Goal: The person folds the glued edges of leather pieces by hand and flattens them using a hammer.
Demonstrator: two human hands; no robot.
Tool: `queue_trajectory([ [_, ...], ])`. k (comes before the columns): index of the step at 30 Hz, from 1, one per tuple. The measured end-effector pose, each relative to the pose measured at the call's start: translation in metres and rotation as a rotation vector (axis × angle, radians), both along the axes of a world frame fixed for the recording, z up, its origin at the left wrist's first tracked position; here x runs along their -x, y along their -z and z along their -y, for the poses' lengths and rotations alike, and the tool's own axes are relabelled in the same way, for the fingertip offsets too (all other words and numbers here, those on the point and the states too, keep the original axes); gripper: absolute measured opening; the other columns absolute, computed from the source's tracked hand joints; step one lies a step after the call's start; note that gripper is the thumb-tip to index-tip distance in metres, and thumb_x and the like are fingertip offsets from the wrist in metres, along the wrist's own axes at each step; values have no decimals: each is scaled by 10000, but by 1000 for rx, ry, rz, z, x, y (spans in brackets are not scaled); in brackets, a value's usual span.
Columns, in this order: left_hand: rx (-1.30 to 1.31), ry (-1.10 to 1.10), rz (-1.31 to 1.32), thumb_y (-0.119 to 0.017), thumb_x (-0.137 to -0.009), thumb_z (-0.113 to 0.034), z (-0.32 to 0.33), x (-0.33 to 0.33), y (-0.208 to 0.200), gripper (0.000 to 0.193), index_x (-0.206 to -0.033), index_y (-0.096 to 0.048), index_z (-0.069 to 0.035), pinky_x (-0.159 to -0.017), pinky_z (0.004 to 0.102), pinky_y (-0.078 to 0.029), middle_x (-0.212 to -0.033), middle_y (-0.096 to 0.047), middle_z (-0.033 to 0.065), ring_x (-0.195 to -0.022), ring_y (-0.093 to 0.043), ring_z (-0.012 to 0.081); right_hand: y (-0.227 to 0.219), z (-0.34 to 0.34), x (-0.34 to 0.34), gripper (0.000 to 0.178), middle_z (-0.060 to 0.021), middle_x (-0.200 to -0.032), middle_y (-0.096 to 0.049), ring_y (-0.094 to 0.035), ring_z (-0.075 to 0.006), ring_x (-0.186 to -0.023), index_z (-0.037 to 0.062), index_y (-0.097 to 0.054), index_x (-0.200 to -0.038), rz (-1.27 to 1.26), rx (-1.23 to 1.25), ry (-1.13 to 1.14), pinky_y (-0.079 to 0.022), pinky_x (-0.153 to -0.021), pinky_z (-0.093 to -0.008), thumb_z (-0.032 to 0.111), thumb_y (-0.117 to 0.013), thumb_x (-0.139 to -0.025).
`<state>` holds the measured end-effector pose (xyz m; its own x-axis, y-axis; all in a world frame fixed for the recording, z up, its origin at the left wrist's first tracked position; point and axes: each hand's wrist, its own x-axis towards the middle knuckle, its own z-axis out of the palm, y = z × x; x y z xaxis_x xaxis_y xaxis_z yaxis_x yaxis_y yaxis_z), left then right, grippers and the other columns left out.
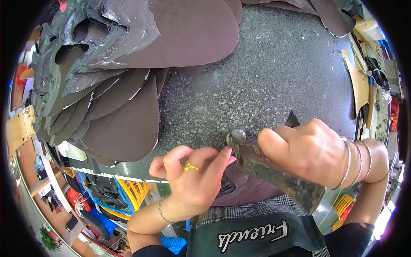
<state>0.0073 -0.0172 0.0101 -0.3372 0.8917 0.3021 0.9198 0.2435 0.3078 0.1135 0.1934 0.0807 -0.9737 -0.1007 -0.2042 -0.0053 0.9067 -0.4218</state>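
Right hand: fist [310,150] closed around the hammer [280,173], back of the hand up; three thin bangles on the wrist. Handle hidden by the hand.
Hammer: dark, worn metal head aslant over the near edge of the work surface; rounded end toward the left fingertips, broad block end toward the apron [257,235].
Left hand: fingers [173,158] curled, thumb and forefinger tips brought together just beside the rounded hammer end; cannot tell whether anything is pinched between them. Yellow ring, thin bracelet.
Workpiece: maroon-brown sheet piece [252,192] beneath the hammer at the near edge, partly covered by hands and tool.
Work surface: dark speckled tabletop [257,85], pale pitting densest in front of the hands.
Stack: many brown rounded cut pieces [124,124], overlapping in a fan at left, grey-smeared toward their outer ends; more at the far edge.
Blue basket, left: plastic rim [92,193] below table level; dark items inside, kind unclear.
Yellow basket, left: slatted wall [135,197], beside the blue one; contents not readable.
Blue basket, low: near the left elbow [173,244], mostly cut off by the arm; contents cannot be told.
Yellow basket, right: on the floor side [342,203], something red in it.
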Motion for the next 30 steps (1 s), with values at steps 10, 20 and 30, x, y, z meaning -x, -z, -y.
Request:
queue_trajectory([
  [10, -47, -26, 88, -819, -672, -132, -29, 13, -2, 347, -1003, -717, -149, -843, 385, -262, -863, -631, -78, -914, -461, 211, -5, -6, -14, 393, -75, -625, -507, -597, -280, -514, 26, -518, -1036, 96, 99, 198, -478, -424, -378, 242, -712, -771],
  [20, -59, -32, -54, -746, -669, -177, -2, 8, 5, 268, -933, -746, -224, -803, 416, -221, -861, -617, -122, -946, -441, 195, -3, -9, -1, 263, -32, -617, -483, -584, -227, -478, 49, -554, -955, -82, 47, 23, -481, -411, -324, 238, -674, -817],
  [30, -28, -76, -48, -851, -634, -192, 1, 3, 6, 340, -959, -752, -213, -838, 405, -243, -872, -612, -110, -921, -438, 217, -7, -22, 4, 188, -138, -624, -528, -599, -360, -554, 46, -488, -914, 89, 126, 191, -444, -479, -429, 41, -631, -792],
])
